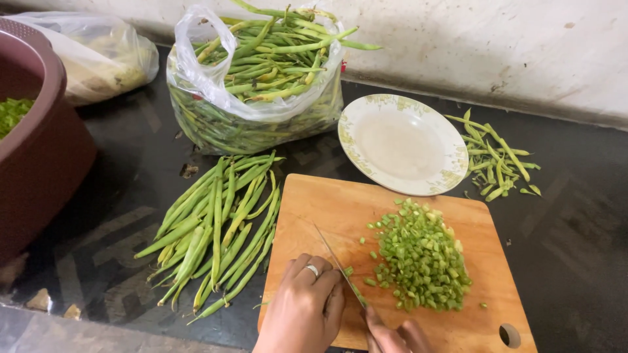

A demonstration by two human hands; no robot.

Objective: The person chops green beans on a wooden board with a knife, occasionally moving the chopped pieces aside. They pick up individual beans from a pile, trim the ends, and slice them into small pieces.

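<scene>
Approx a third done imo: chopped bean pile (422,258) mid cutting board (392,261), my left hand (304,310) flat on it, right hand (396,336) clamped on knife (340,268); whole beans (219,225) off board's left edge + full bag (258,78) left.

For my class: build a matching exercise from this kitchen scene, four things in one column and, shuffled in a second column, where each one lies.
1. chopped beans
2. white plate
3. plastic bag of beans
4. loose whole beans

a. on the dark counter, left of the board
b. in a heap on the cutting board
c. by the wall, behind the loose beans
d. past the board's far edge

Pairs: 1-b, 2-d, 3-c, 4-a
</scene>
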